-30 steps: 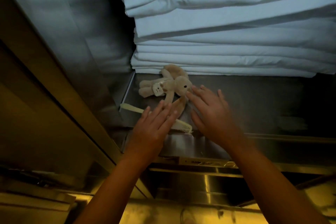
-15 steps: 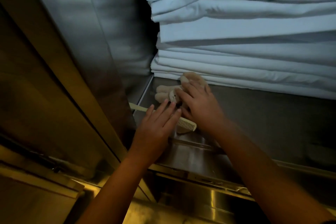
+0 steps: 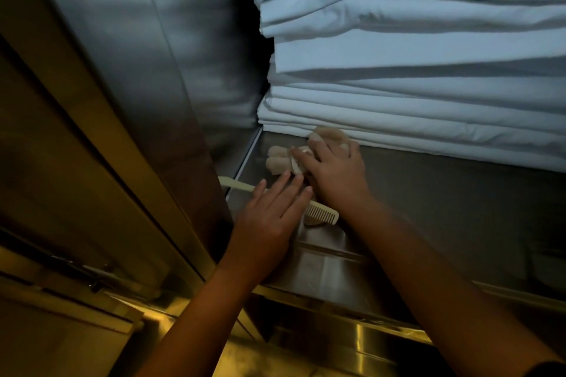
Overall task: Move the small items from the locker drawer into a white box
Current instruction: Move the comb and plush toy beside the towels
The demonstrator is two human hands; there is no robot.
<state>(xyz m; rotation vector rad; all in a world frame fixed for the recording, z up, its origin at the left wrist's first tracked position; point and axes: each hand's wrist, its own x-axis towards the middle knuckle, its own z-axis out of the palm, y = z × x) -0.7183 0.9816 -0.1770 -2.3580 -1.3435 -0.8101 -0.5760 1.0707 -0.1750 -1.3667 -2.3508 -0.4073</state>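
Small items lie in the back left corner of the locker drawer: a beige plush toy and a cream comb. We see the plush toy against the foot of a tall stack of folded white linen that fills the back of the drawer, with its pale limbs pointing toward the drawer's left edge. Our right hand lies on top of the toy and hides most of it. Its fingers are spread and slightly bent over the soft body, but we cannot tell whether they have a grip on it, as the thumb is hidden. The comb lies slantwise just in front of the toy. Its handle end touches the steel side wall at the left edge and its toothed end points toward the drawer's front. Our left hand rests flat across the comb's middle, fingers straight and close together, holding nothing. Their tips reach just beside the toy and the right hand.
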